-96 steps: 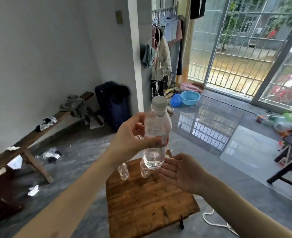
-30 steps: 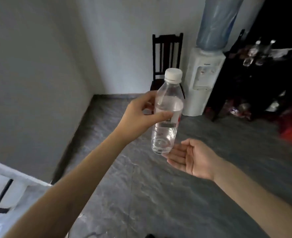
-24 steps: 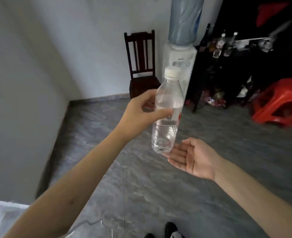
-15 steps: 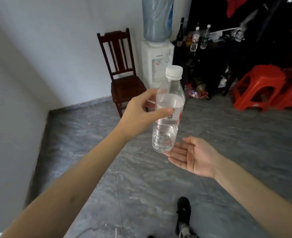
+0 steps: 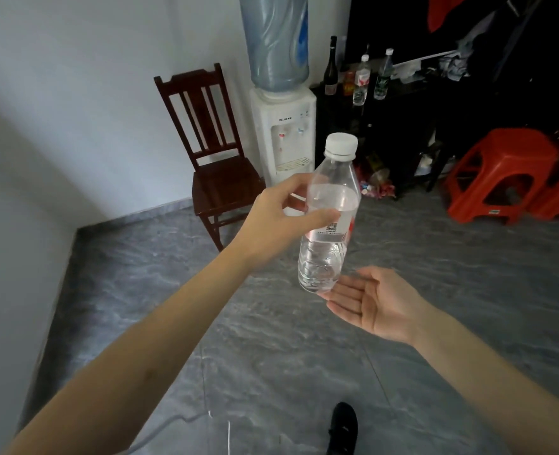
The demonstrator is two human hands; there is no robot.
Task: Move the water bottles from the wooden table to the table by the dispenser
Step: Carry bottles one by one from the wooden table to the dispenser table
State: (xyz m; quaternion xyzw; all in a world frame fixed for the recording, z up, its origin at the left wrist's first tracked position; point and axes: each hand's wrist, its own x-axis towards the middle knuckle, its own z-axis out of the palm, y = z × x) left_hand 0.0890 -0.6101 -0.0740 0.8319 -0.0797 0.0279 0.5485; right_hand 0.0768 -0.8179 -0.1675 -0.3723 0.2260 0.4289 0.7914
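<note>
- Left hand (image 5: 276, 221) grips the water bottle (image 5: 329, 221) at mid-body, thumb across the label, bottle near upright, white cap up.
- Right hand (image 5: 375, 302) lies flat, palm up, fingers straight, just under the bottle's base; contact unclear.
- Beyond the grip: water dispenser (image 5: 284, 126), dark table (image 5: 413, 90) to its right carrying 3 bottles.
- Left of dispenser: wooden chair (image 5: 215, 152).
- Right of the grip: red stools (image 5: 498, 175).

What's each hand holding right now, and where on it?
The left hand grips the water bottle around its upper body at the label, thumb in front. The right hand is open, palm up, its fingers at the bottle's base.
</note>
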